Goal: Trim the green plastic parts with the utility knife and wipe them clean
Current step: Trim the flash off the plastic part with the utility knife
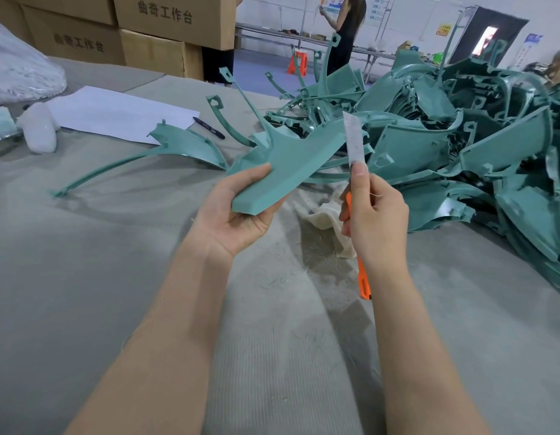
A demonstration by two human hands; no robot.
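Holds a green plastic part [282, 171] in the left hand [238, 215], palm up, thumb over the near edge and fingers curled beneath, lifted above the grey counter [115, 277]. Grips the utility knife [354, 146] in the right hand [376, 215], fingers wrapped round the orange handle, thumb tip at the foot of the blade. Keeps the long blade pointing up just beside the part's right edge; touching it or not, hard to tell. Below and between both hands, on the counter, a crumpled beige cloth [325, 221] with thin shavings around. Further left, flat on the counter, one more curved green piece [184, 146], then a black marker [209, 128] just beside a white sheet [115, 114]. Further right, a big pile of green parts [460, 136]. Behind, stacked cardboard boxes [165, 17] and a person [347, 32] standing far off.
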